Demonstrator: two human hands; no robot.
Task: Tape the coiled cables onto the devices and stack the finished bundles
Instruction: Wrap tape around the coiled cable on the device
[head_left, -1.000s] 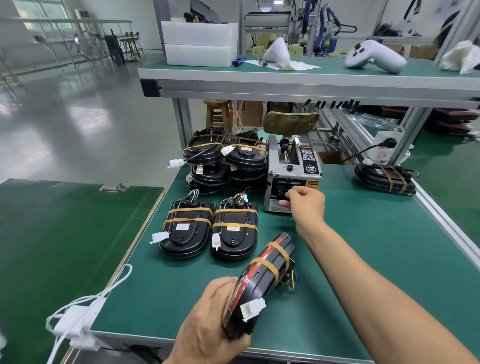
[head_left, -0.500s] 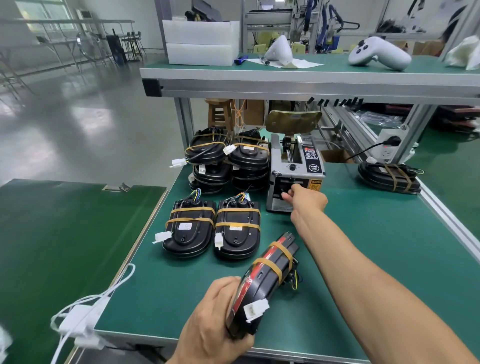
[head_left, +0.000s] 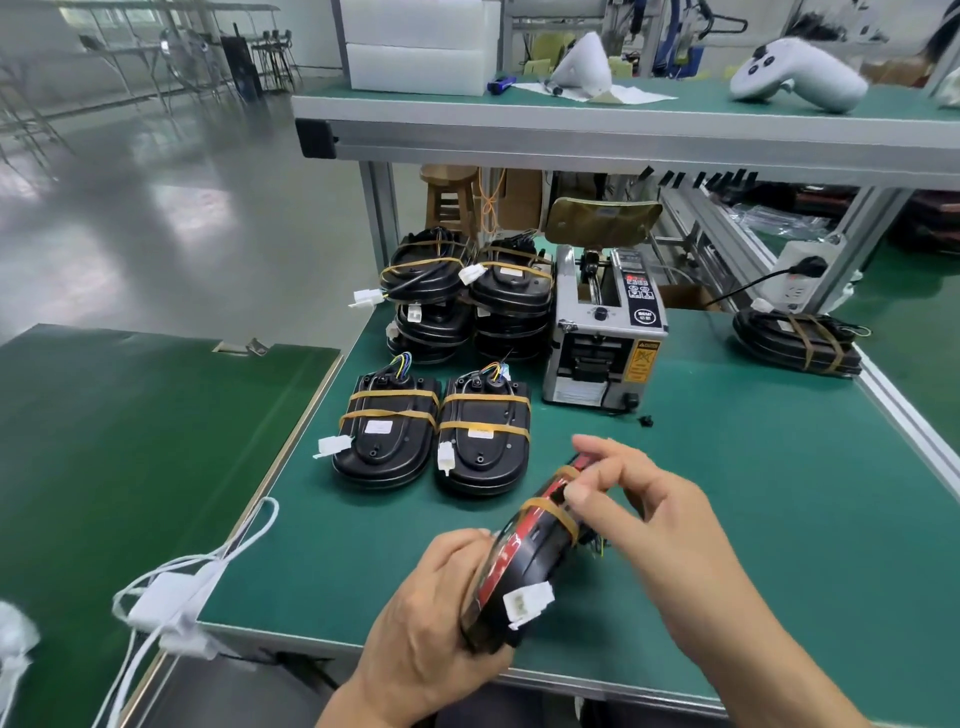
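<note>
Step in hand: taping the cable onto one device, judged from the strips already round it and the right fingers at the farther strip.
Device in work: black device (head_left: 524, 566) with a red face, tilted on edge above the near edge of the green bench (head_left: 727, 493), two tan tape strips across it, white connector (head_left: 527, 605) hanging at its near end.
Left hand: left hand (head_left: 436, 618) grasps the near end of the device from below, fingers curled round it.
Right hand: right hand (head_left: 639, 499) pinches at the farther tape strip (head_left: 566, 474), thumb and forefinger closed on tape or device edge; whether a fresh piece is between them cannot be told.
Tape dispenser: tape dispenser (head_left: 605, 338) stands toward the far edge, well apart from both hands.
Finished bundles, flat: two taped bundles (head_left: 434, 431) lie side by side near the left edge.
Finished bundles, stacked: stack (head_left: 467, 296) at the far left corner, beside the dispenser.
Next move, as judged: press the strip ends flat all round, then carry the device to the finished bundles, keeping connector and wires from snagging.
</note>
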